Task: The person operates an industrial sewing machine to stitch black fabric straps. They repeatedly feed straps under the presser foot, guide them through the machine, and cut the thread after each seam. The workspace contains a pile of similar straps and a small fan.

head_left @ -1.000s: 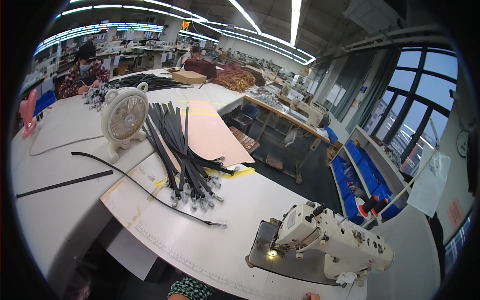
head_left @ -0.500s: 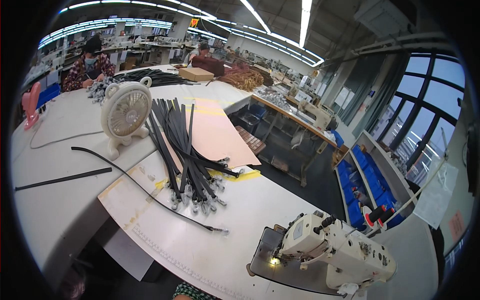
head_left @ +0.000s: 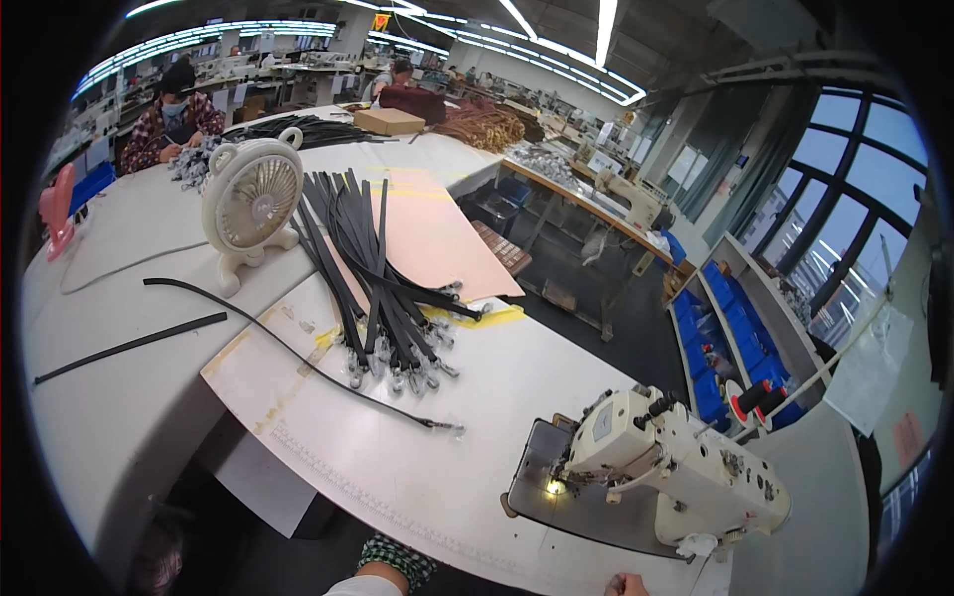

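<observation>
At the bottom edge of the frame we see only slivers of the person's arms: the left hand (head_left: 383, 574) shows as a checked cuff and a bit of wrist at lower centre, and the right hand (head_left: 626, 584) as a knuckle or fingertip poking up at lower right, just below the sewing machine (head_left: 668, 467). We cannot tell whether the fingers of either hand are open or closed, and neither visibly holds anything.

The cream sewing machine sits at the lower right of the white desk (head_left: 497, 397), its long axis running from centre toward the right edge, its lit needle end pointing left.

Left of it, a single black strap (head_left: 298, 353) lies across the desk, running diagonally from upper left to a metal clip at lower centre. Above that, a bundle of black straps (head_left: 368, 268) fans out, clips toward the bottom of the frame, lying over a pink sheet (head_left: 437, 238). A cream desk fan (head_left: 253, 204) stands at upper left, just beside the bundle.
</observation>
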Demonstrator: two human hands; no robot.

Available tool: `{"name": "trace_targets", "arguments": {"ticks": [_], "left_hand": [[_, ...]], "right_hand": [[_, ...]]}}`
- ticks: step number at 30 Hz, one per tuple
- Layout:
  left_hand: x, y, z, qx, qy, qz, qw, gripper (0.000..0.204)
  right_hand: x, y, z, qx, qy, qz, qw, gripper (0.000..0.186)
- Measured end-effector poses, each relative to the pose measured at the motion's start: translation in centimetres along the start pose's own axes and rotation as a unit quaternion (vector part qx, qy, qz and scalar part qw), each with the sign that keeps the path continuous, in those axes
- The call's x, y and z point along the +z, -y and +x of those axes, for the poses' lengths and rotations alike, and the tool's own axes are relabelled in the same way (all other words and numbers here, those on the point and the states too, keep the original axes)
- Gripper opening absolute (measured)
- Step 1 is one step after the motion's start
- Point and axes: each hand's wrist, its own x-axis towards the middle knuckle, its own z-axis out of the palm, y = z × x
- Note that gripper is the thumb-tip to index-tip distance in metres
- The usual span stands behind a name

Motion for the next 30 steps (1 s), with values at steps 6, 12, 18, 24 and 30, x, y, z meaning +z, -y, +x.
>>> {"name": "trace_targets", "arguments": {"ticks": [6, 12, 18, 24, 30], "left_hand": [[-2.4, 1.2, -4.4, -0.037, 0.087, 0.164, 0.982, 0.026], [-2.1, -0.3, -15.1, -0.158, 0.518, 0.493, 0.681, 0.031], [6.9, -11.0, -18.8, -0.032, 0.680, 0.494, 0.541, 0.028], [11.0, -10.8, -10.6, 0.298, 0.420, 0.645, 0.565, 0.022], [13.9, -9.2, -8.8, 0.535, 0.520, 0.609, 0.267, 0.041]], "right_hand": [[1.3, -1.2, -0.3, 0.007, -0.018, 0.055, 0.998, 0.006], [1.2, 0.2, 0.4, 0.050, -0.001, 0.055, 0.997, 0.009], [1.2, 7.1, 3.1, -0.039, 0.130, 0.089, 0.987, 0.038], [3.2, 12.2, 4.1, -0.147, 0.212, 0.089, 0.962, 0.049], [2.7, 12.7, 4.1, -0.182, 0.218, 0.077, 0.956, 0.053]]}}
